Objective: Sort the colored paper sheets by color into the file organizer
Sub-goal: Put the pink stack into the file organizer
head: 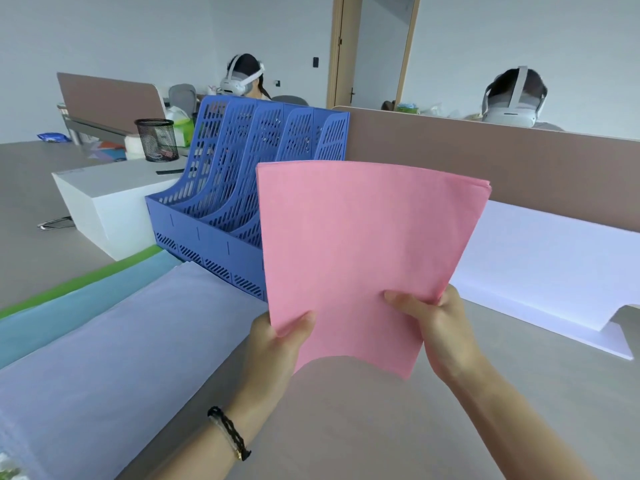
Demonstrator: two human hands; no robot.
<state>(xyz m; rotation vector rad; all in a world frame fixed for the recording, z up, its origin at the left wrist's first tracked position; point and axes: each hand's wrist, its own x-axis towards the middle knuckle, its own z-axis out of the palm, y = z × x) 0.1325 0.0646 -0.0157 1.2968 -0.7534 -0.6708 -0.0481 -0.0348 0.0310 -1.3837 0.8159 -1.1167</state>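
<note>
We are sitting in an open-plan office: behind the blue perforated plastic file organizer (249,174) a brown desk partition panel (485,161) is running, and left of it a black wire-mesh pen cup (156,139) is standing.

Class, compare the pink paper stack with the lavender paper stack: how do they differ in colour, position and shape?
The pink stack is pink; the lavender stack is pale purple. The pink stack is held up off the desk by the left hand and right hand; the lavender stack lies flat on the desk, untouched. The pink stack bows; the lavender stack lies flat. Neither is in the blue file organizer yet.
</note>
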